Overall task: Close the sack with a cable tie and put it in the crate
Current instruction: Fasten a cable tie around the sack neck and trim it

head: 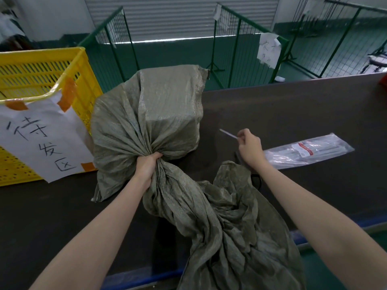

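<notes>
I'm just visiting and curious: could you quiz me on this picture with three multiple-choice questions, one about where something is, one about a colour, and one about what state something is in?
1. Where does the packet of cable ties lie?
A. On the table, right of the right hand
B. Inside the crate
C. On the floor

2. What colour is the crate?
A. Blue
B. Yellow
C. Red

3. What is the state of the sack's neck?
A. Already bound with a tie
B. Bunched in the left hand, no tie on it
C. Spread wide open

Answers:
1 A: the clear packet rests on the dark table beyond the right hand.
2 B: its slotted walls are yellow.
3 B: the left hand grips the gathered sack, while the right hand pinches a single cable tie apart from it.
</notes>
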A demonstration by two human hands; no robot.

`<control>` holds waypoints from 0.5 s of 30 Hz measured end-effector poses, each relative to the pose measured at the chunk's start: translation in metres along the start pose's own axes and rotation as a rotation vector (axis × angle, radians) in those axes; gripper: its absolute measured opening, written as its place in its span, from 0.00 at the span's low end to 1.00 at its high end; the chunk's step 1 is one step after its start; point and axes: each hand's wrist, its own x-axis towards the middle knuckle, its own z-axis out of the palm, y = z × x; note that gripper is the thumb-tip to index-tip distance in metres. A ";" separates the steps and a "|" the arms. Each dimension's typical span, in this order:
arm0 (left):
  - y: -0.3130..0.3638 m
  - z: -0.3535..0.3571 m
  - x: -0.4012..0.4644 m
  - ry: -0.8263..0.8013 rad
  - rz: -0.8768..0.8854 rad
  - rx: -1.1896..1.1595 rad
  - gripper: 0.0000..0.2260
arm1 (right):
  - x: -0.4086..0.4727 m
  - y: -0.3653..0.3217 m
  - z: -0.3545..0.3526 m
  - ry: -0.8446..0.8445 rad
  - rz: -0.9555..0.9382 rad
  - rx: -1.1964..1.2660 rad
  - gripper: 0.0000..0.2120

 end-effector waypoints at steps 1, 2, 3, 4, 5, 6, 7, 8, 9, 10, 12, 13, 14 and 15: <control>-0.001 0.001 0.000 -0.006 -0.006 -0.005 0.16 | 0.000 -0.008 0.000 0.035 -0.034 0.056 0.07; 0.000 0.000 -0.001 -0.015 -0.009 -0.014 0.17 | 0.000 -0.019 0.000 0.063 -0.079 0.105 0.07; 0.001 -0.001 -0.002 -0.024 -0.012 -0.024 0.17 | -0.003 -0.030 0.001 0.079 -0.125 0.158 0.06; 0.002 -0.002 -0.003 -0.033 -0.014 -0.030 0.16 | -0.005 -0.043 0.000 0.079 -0.168 0.219 0.05; 0.003 -0.002 -0.004 -0.043 -0.019 -0.033 0.16 | -0.009 -0.056 -0.001 0.063 -0.205 0.275 0.05; 0.005 -0.003 -0.005 -0.050 -0.026 -0.035 0.15 | -0.012 -0.069 -0.003 0.026 -0.240 0.313 0.04; 0.007 -0.004 -0.007 -0.060 -0.036 -0.038 0.15 | -0.016 -0.080 -0.004 -0.026 -0.275 0.332 0.04; 0.008 -0.004 -0.007 -0.068 -0.047 -0.039 0.14 | -0.018 -0.089 -0.007 -0.086 -0.313 0.332 0.04; 0.009 -0.004 -0.008 -0.076 -0.059 -0.041 0.14 | -0.020 -0.097 -0.008 -0.154 -0.350 0.314 0.05; 0.010 -0.005 -0.009 -0.082 -0.070 -0.041 0.14 | -0.022 -0.104 -0.009 -0.227 -0.382 0.278 0.05; 0.010 -0.005 -0.009 -0.087 -0.092 -0.052 0.14 | -0.022 -0.111 -0.006 -0.373 -0.412 0.132 0.06; 0.010 -0.006 -0.009 -0.082 -0.100 -0.059 0.15 | -0.021 -0.112 -0.002 -0.438 -0.403 0.028 0.06; 0.010 -0.006 -0.009 -0.075 -0.108 -0.062 0.15 | -0.020 -0.112 0.003 -0.497 -0.381 -0.078 0.06; 0.009 -0.006 -0.009 -0.069 -0.115 -0.066 0.15 | -0.017 -0.110 0.009 -0.551 -0.350 -0.171 0.06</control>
